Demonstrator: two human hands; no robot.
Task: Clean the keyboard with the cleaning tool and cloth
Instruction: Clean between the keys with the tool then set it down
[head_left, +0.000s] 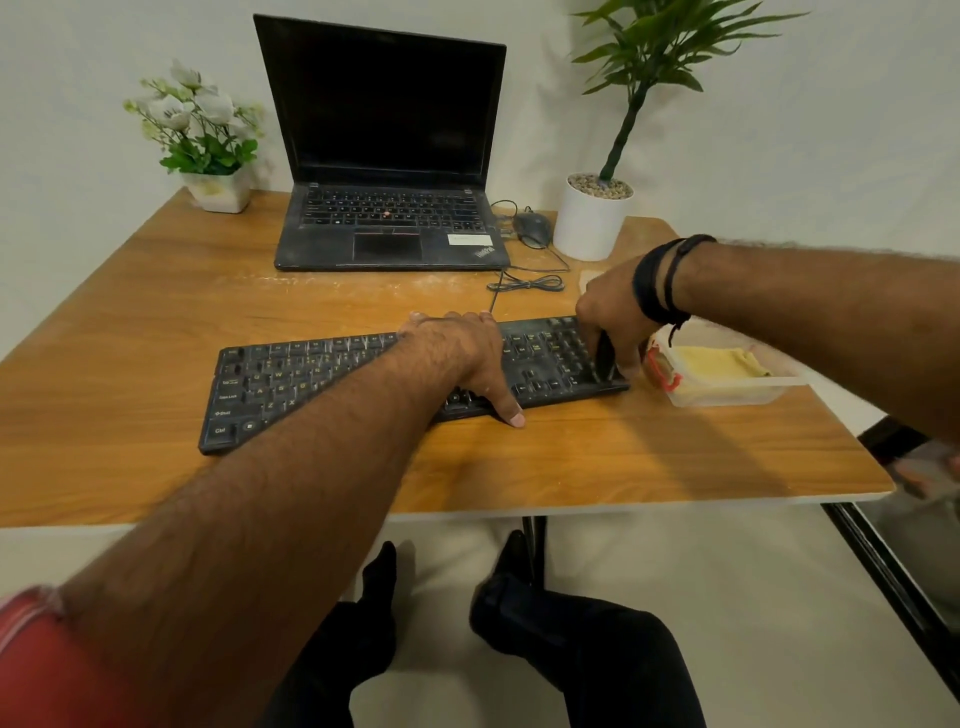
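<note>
Lying across the middle of one wooden table (156, 291), a single black keyboard (291, 379) sits angled, its left end nearer the person. Two hands work on it. The left hand (462, 353) rests flat on the centre keys, fingers straight and spread over the far edge, thumb touching the table at the near edge. The right hand (613, 322) hangs over the number pad at the keyboard's right end, fingers curled round one dark tool (604, 357) whose tip meets the keys; the tool's shape is too blurred to tell. Two dark bands circle the right wrist.

Just beside the keyboard's right end stands one clear tub (727, 395) with one yellow cloth (722, 364) folded inside. Behind, one open laptop (384, 156) with a dark screen stands at the table's far edge, one wired mouse (532, 227) to its right. Two potted plants flank it: a white-flowered one (200, 130) on the left, a tall green one (597, 218) on the right.
</note>
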